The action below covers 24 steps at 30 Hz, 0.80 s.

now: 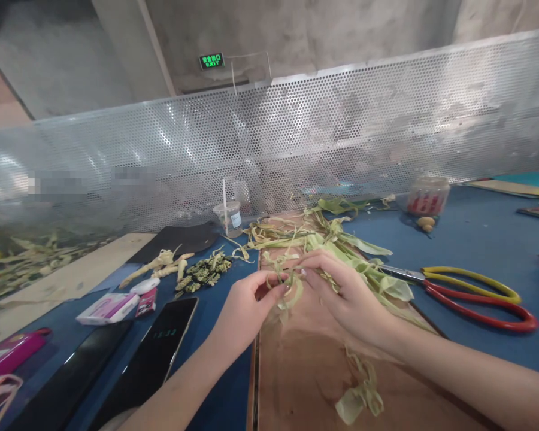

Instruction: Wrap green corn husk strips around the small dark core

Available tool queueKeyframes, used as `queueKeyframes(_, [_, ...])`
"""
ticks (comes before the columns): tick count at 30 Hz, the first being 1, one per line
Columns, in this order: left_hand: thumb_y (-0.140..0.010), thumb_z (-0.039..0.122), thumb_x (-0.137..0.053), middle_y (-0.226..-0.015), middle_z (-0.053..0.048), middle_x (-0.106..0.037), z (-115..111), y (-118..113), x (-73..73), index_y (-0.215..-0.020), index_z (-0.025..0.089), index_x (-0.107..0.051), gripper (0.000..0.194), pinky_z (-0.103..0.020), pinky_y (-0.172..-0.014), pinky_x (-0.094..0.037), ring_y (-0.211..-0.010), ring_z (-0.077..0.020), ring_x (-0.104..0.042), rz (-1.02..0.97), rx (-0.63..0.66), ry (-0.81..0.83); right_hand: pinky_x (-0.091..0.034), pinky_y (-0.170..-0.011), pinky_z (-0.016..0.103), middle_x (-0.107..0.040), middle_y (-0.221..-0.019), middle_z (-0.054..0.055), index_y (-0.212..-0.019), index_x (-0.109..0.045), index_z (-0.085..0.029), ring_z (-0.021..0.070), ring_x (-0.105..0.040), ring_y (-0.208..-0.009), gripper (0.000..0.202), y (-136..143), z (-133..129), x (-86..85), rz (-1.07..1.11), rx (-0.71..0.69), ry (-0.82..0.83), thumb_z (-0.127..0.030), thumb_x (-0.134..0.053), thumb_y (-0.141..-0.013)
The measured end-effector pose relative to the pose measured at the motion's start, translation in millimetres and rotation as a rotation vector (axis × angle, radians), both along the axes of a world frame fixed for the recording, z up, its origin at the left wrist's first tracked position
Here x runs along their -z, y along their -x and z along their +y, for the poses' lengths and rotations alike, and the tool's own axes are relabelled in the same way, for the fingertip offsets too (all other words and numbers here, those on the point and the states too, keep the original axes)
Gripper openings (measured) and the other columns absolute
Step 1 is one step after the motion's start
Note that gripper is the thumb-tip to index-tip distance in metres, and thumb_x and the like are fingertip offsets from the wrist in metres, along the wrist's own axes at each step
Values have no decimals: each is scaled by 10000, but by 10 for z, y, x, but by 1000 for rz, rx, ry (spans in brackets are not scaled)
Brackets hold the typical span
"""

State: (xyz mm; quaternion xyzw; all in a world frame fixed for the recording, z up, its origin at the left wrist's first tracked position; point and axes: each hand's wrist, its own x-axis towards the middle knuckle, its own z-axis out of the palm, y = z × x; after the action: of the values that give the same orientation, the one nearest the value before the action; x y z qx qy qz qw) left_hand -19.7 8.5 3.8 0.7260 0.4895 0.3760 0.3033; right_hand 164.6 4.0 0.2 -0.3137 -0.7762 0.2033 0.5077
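Observation:
Both hands meet over a brown wooden board [291,371]. Between my left hand [245,305] and my right hand [341,287] is a small looped, knotted strip of pale green corn husk [284,264]. My left thumb and fingers pinch it from the left. The right fingertips close on its other side, their exact grip partly hidden. A pile of corn husks [327,239] lies just beyond the hands and along the board's right side. Nearer to me on the board rests a loose curled piece of husk [362,395].
Scissors [471,296] with red and yellow handles lie at right, below a jar [428,196]. At left are phones [155,347], a purple-and-white packet [108,308], braided dark green pieces [204,270] and pale husk figures [161,263]. A plastic cup [229,218] stands before the perforated metal screen [323,131].

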Motion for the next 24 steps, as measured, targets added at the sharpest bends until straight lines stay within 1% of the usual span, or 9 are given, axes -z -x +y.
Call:
queueKeyframes(3, [-792,391,-541,-760,-21,-636,-25,-16,-12,-815,203,-651,219,-273,-647,-414,-710,-184,-565,43,78,4,-380,-896,341,-574,-1060,57,-913,-572,-222,183,-495,-1037,186,-21,-2,-37,-1,-63,47,-167,-394,-904])
queueKeyframes(5, [-801,380,-530,-749,-20,-631,-50,-30,-29,-826,202,-642,212,-273,-640,-416,-702,-182,-564,38,134,48,-379,-898,340,-571,-1092,48,-893,-571,-224,180,-495,-1054,194,-30,-6,-58,-2,-109,109,-174,-384,-910])
queueKeyframes(9, [-806,325,-531,-809,-28,-636,-98,-57,-71,-844,200,-636,168,-270,-666,-416,-749,-180,-567,19,218,94,-385,-882,333,-579,-1034,48,-908,-563,-221,177,-512,-1000,181,-34,-4,-59,-20,-163,222,-222,-382,-917])
queueKeyframes(11, [-795,304,-543,-811,-28,-624,-113,-65,-85,-803,198,-634,140,-267,-673,-409,-769,-182,-560,39,220,80,-392,-854,329,-576,-966,49,-907,-556,-215,178,-517,-940,176,-29,2,-45,-34,-153,249,-240,-382,-916])
queueKeyframes(14, [-790,308,-544,-759,-12,-594,-124,-67,-90,-746,199,-610,135,-250,-636,-393,-739,-171,-544,61,211,82,-399,-796,309,-545,-880,37,-869,-536,-207,170,-504,-854,173,-16,8,-27,-43,-128,267,-256,-377,-915])
queueKeyframes(19, [-804,316,-523,-766,-4,-589,-124,-58,-73,-805,203,-606,141,-236,-595,-379,-689,-149,-527,61,207,107,-393,-695,270,-503,-782,8,-859,-502,-208,145,-474,-739,171,10,16,-4,-22,-125,315,-254,-349,-921])
queueKeyframes(21, [-808,332,-516,-761,-5,-598,-120,-56,-67,-832,203,-613,163,-243,-595,-381,-672,-149,-525,68,202,110,-388,-688,267,-505,-785,7,-884,-506,-208,143,-473,-734,169,19,25,11,-17,-123,305,-251,-347,-921])
queueKeyframes(24, [-811,328,-506,-772,-13,-634,-116,-59,-64,-875,209,-627,181,-263,-627,-400,-691,-166,-552,52,220,126,-389,-713,274,-533,-832,19,-940,-520,-209,151,-490,-777,178,27,40,31,-15,-109,277,-242,-346,-920])
